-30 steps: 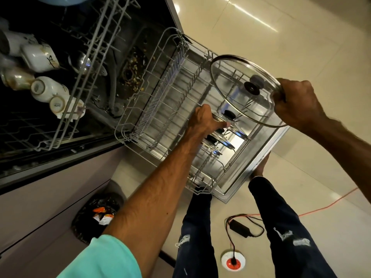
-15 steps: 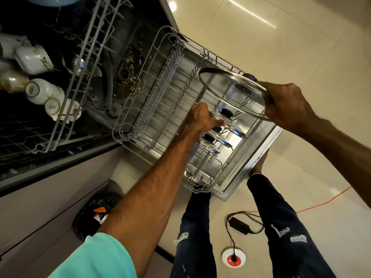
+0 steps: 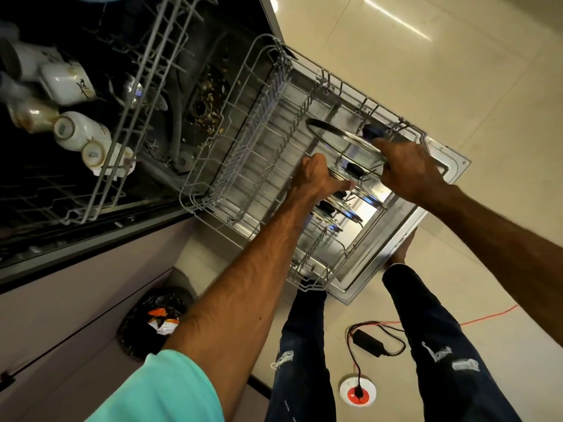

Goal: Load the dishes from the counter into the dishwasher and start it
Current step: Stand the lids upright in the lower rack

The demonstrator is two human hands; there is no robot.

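Note:
The dishwasher's lower wire rack (image 3: 243,123) is pulled out over the open door (image 3: 451,166). My right hand (image 3: 408,169) grips the rim of a glass pot lid (image 3: 338,137) with a black knob, tilted nearly edge-on and low among the rack's wires at its far right. My left hand (image 3: 316,181) grips the rim of another glass lid (image 3: 350,175) standing in the rack. More lids (image 3: 332,211) stand in a row behind it, toward me. The upper rack (image 3: 146,95) holds white cups (image 3: 79,132).
Food debris lies on the dishwasher floor around the filter (image 3: 204,102). A black bin bag (image 3: 152,321) sits by the cabinet. On the tiled floor lie a black adapter with cable (image 3: 368,342), a red-and-white round socket (image 3: 358,392) and an orange cord. My legs stand before the door.
My right hand has lowered the glass lid from above the rack down into it and tilted it from face-on to nearly edge-on. My left hand has stayed on the lid in the rack.

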